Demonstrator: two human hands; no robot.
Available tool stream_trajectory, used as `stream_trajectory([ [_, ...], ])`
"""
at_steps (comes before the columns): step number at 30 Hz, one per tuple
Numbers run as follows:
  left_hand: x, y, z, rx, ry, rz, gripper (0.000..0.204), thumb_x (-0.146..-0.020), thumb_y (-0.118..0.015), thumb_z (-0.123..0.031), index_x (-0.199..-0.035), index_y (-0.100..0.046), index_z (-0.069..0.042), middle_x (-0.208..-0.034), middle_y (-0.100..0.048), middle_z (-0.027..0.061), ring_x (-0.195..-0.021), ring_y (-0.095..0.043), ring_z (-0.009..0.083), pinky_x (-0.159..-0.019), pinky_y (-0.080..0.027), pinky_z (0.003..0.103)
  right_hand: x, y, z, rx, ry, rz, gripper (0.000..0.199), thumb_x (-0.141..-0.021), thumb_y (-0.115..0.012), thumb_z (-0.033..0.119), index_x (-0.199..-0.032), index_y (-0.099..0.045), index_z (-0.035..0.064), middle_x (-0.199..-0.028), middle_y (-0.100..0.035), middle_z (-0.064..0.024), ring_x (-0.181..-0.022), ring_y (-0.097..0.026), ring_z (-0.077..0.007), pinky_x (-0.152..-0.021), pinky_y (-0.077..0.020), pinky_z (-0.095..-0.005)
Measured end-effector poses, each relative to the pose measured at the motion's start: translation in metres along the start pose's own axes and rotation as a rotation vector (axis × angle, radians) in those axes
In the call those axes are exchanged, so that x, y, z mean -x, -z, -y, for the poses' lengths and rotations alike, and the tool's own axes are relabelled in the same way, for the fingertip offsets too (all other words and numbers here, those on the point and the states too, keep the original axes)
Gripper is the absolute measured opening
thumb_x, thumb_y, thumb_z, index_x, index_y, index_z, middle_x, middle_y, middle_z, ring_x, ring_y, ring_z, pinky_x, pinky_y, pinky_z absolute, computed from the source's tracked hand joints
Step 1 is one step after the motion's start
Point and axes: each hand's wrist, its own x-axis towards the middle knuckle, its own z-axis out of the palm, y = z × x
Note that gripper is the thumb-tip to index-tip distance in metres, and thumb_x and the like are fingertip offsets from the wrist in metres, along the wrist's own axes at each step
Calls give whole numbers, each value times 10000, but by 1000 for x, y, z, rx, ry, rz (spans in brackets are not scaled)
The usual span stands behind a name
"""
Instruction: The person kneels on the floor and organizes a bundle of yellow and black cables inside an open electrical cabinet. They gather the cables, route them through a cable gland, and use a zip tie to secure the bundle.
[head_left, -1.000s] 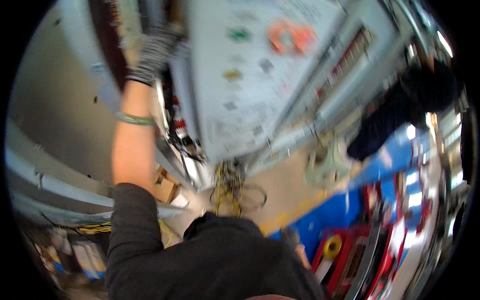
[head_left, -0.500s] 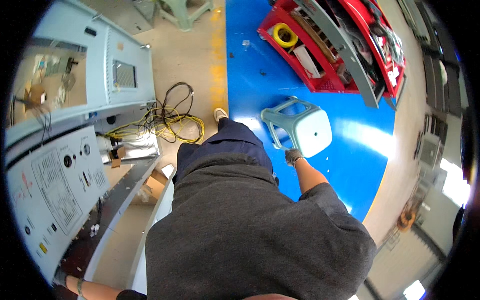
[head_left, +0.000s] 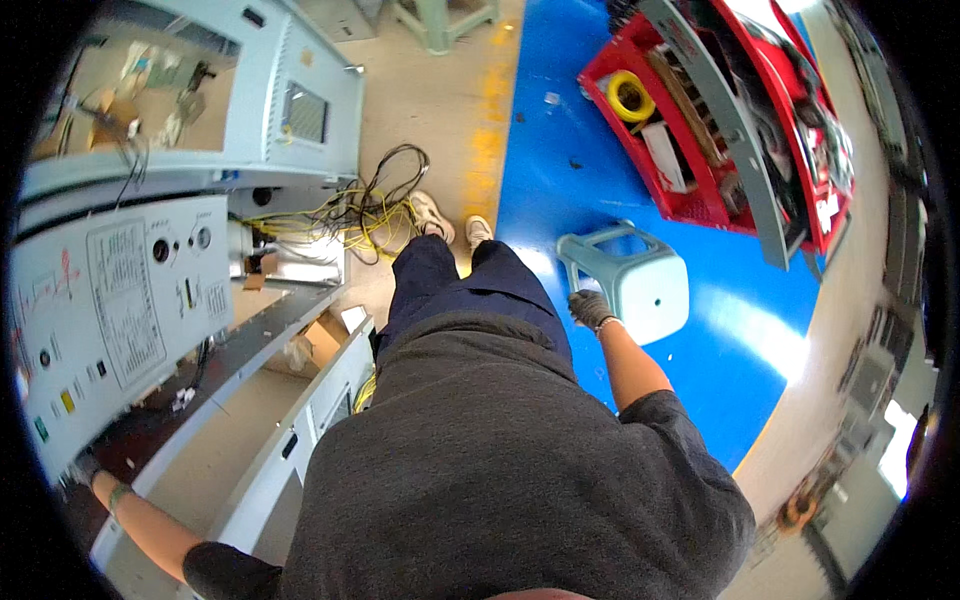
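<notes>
On the left, the panel (head_left: 120, 310) was pale grey with red scribbles, the cables (head_left: 352, 212) yellow and black. On the right, the stool (head_left: 640, 285) was pale blue-green, the floor (head_left: 560, 130) vivid blue, the tool cart (head_left: 695, 208) red and grey. The right hand (head_left: 590, 308) wore a dark grey glove.

We're on a workshop floor, electrical by the look of it. A metal cabinet (head_left: 340, 120) stands open beside a panel (head_left: 185, 290) of round fittings and printed diagrams, with cables (head_left: 385, 205) tangled on the ground. Over here there's a loaded red cart (head_left: 700, 213) on blue flooring (head_left: 560, 130), marked off by a worn yellow line (head_left: 490, 130).
</notes>
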Motion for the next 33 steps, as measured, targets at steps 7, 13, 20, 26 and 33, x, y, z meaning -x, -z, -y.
stream_trajectory([
  [7, -2, 33, 14, 389, 184, 91, 543, -889, -436, -461, -1261, -434, -65, -1203, -539, 126, -1041, -533, 293, -899, -431, 429, -63, 2, 33, 602, 639, -170, 235, -847, -538, 273, -931, -603, 63, -752, -628, -97, -667, -597, -242, -595, -480, -347],
  [13, 110, -27, -48, 854, 187, 199, 494, -899, -442, -429, -1240, -455, -72, -1218, -524, 121, -1061, -512, 310, -895, -427, 465, -61, -35, 26, 1391, 1000, -150, 201, -771, -546, 240, -801, -610, 52, -835, -638, -158, -751, -608, -325, -654, -474, -452],
  [20, 114, -41, -49, -201, -335, -295, 474, -890, -409, -423, -1041, -571, -3, -929, -587, 258, -898, -558, 395, -785, -451, 437, -114, -73, 25, 2025, 464, 177, 398, -823, -489, 411, -1137, -601, 193, -1220, -550, -81, -1116, -535, -271, -868, -468, -398],
  [26, 124, -28, -30, -261, -32, -158, 613, -879, -354, -490, -1165, -499, 32, -1081, -555, 300, -1039, -531, 421, -889, -419, 456, -177, -73, 53, 1955, 1014, 171, 245, -737, -614, 357, -906, -654, 184, -964, -655, -80, -923, -620, -281, -719, -508, -414],
  [33, 144, -21, -89, -176, -60, 21, 599, -896, -327, -433, -1302, -385, 4, -1249, -484, 242, -1149, -485, 363, -969, -378, 440, -21, -160, 133, 1959, 1337, -10, 163, -818, -561, 289, -813, -608, 132, -828, -652, -62, -806, -630, -236, -671, -497, -371],
])
